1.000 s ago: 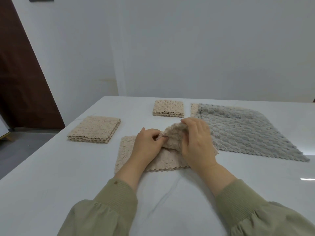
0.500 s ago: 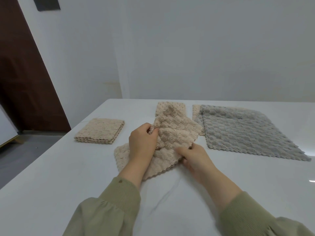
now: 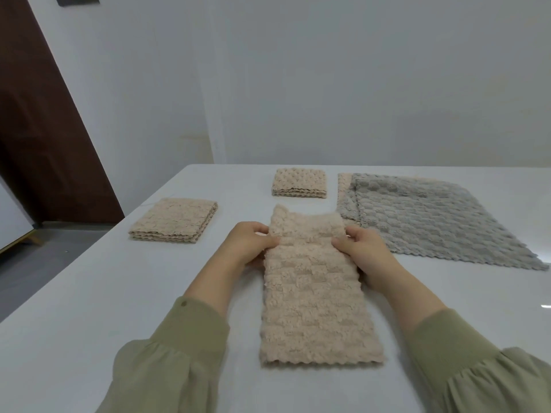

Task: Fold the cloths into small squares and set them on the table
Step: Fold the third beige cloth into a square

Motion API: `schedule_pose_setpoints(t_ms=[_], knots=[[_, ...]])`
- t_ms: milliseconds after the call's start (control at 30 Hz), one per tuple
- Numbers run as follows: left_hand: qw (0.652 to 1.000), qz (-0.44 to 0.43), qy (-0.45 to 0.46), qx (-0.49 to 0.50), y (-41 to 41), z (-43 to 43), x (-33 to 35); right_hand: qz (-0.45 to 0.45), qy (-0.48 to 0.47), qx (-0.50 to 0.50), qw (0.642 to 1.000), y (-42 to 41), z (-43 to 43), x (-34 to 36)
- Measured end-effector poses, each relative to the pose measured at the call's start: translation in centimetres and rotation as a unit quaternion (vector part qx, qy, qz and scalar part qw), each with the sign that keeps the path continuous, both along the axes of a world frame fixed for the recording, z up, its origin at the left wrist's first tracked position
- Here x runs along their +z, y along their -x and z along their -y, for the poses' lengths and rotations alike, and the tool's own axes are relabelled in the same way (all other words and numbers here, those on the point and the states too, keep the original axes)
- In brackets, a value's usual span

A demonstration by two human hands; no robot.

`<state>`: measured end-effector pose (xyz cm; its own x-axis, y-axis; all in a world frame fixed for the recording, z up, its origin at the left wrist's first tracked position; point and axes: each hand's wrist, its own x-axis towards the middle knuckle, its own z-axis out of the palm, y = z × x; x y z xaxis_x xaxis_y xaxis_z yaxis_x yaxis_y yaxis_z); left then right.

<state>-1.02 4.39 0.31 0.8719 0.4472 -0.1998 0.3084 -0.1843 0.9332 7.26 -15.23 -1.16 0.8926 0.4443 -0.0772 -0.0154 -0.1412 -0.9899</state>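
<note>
A beige textured cloth [image 3: 313, 299] lies on the white table [image 3: 89, 308] as a long strip running away from me, its scalloped end nearest me. My left hand [image 3: 253, 242] pinches its left edge near the far end. On the opposite side my right hand [image 3: 366, 251] grips the right edge, and the far end stands slightly raised between the two hands. A folded beige stack [image 3: 176, 219] sits at the left, and a smaller folded beige square [image 3: 299, 182] lies at the back.
A large grey cloth [image 3: 432, 219] lies spread flat at the right, on top of a beige cloth [image 3: 344, 186] whose edge shows at its left. A white wall stands behind the table, and a dark door [image 3: 38, 129] stands at the left.
The beige cloth was bunched and lifted between my hands; now it is turned and laid out as a long strip toward me. My hands have moved apart to its two side edges.
</note>
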Motion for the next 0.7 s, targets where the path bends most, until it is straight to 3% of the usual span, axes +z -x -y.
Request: schedule_pose_setpoints(t_ms=[100,333,533,700], knots=[[0.993,0.046,-0.095,0.049,-0.5,0.2,-0.9,0.121,0.071,-0.038,0.989,0.0,-0.7,-0.5],[0.989,0.094,-0.07,0.09,-0.2,0.4,-0.1,0.166,0.049,-0.063,0.983,0.0,0.0,1.1],[0.989,0.118,0.026,0.085,0.4,1.0,0.9,0.067,0.002,0.001,0.998,-0.4,1.3,2.0],[0.973,0.177,0.133,0.073,-0.1,1.1,1.1,0.001,-0.188,-0.008,0.982,-0.3,0.7,1.7]])
